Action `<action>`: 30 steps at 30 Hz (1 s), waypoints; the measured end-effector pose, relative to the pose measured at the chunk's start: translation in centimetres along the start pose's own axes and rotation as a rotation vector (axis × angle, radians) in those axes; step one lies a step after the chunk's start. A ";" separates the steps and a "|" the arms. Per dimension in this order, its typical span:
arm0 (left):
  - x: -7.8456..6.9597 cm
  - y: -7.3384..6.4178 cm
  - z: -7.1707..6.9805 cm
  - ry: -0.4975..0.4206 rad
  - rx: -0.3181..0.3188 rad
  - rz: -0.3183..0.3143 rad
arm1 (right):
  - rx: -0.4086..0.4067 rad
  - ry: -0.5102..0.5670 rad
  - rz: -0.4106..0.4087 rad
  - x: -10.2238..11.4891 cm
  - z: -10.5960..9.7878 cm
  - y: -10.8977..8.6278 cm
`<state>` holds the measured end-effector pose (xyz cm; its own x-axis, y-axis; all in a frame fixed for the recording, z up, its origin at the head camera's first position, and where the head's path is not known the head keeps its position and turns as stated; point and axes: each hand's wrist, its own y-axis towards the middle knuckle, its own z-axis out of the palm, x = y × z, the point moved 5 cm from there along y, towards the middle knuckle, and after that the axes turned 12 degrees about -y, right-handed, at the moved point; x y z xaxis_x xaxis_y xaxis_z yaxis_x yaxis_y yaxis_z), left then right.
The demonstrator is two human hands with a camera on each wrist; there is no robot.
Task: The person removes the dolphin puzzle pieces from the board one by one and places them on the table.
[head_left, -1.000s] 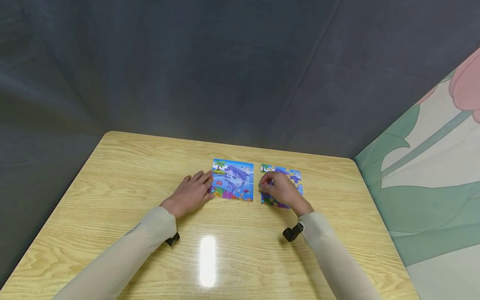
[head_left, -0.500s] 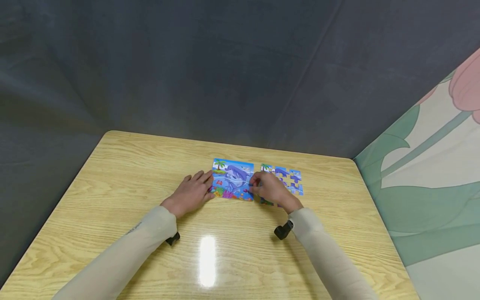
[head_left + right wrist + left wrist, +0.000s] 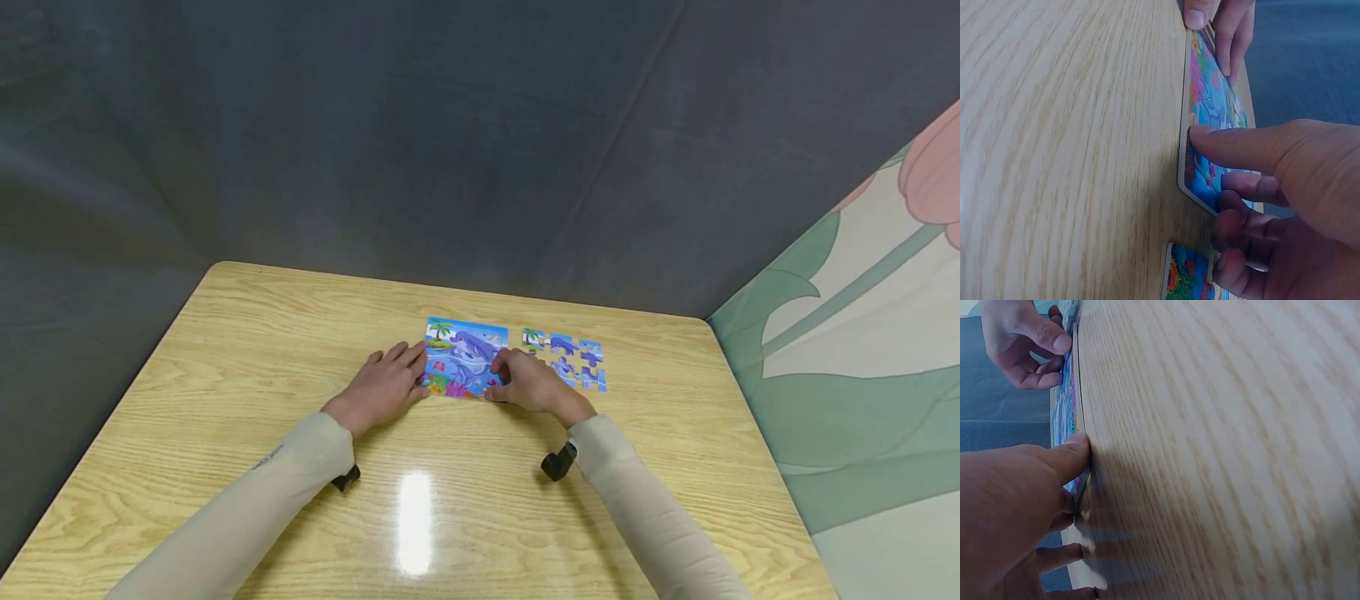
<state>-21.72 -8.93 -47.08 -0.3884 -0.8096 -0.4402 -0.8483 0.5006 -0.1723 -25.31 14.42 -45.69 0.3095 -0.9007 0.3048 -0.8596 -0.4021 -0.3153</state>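
Observation:
A dolphin-picture puzzle board [image 3: 465, 327] lies flat on the table. My left hand [image 3: 378, 387] rests at its left side, fingers spread and nearly straight; its thumb [image 3: 1075, 445] touches the board's near edge. My right hand [image 3: 528, 383] is over the board's near right part, thumb and index finger bent toward each other. What looks like a flat puzzle piece [image 3: 1200, 169] sits between them on the board, mostly covered by the fingers. Loose jigsaw pieces [image 3: 564, 343] with the same picture lie just right of the board, some hidden behind my right hand.
The wooden table [image 3: 300, 517] runs well past the board on both sides. A dark curtain [image 3: 450, 150] hangs along its far edge. At the right stands a wall panel [image 3: 862, 392] with a flower print.
My right hand has moved left from the loose pieces onto the board, and its thumb and index finger have spread apart. The left hand stays in place.

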 end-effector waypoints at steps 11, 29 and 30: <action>-0.1 0.0 0.1 -0.011 -0.003 0.006 | -0.026 0.003 0.015 0.1 0.2 0.0; 0.3 0.2 0.4 0.003 -0.006 0.001 | -0.065 0.241 -0.094 0.1 -0.6 -0.6; 0.3 0.2 0.4 0.006 -0.006 0.002 | -0.064 0.252 -0.104 0.1 -0.7 -0.6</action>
<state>-21.89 -8.96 -47.61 -0.3921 -0.8103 -0.4356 -0.8498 0.5003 -0.1659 -25.03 14.70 -44.85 0.2934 -0.7829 0.5486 -0.8550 -0.4716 -0.2158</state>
